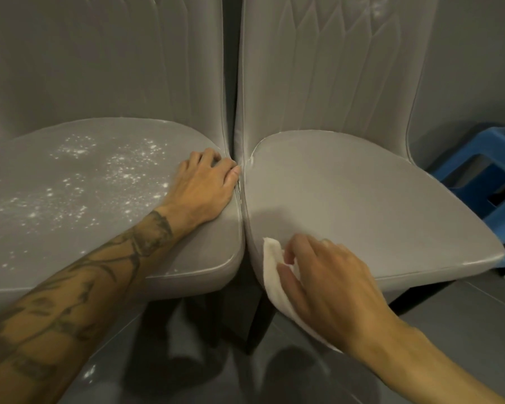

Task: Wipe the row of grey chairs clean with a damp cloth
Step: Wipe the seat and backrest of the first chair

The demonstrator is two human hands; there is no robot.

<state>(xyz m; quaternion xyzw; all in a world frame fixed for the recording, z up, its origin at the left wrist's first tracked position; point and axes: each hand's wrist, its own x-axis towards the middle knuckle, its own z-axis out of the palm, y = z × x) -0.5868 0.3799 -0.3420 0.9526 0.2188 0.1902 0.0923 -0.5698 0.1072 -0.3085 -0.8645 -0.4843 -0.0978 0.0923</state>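
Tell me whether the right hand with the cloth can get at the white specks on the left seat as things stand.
Probably not directly. The left hand rests on the left seat and its forearm lies across it, between the right hand with the cloth and the white specks.

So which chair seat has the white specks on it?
The left seat, the one the left hand rests on: white specks are scattered across it. The right seat, where the right hand holds the white cloth, looks clean.

Grey chairs, white specks on left seat, white cloth, blue stool
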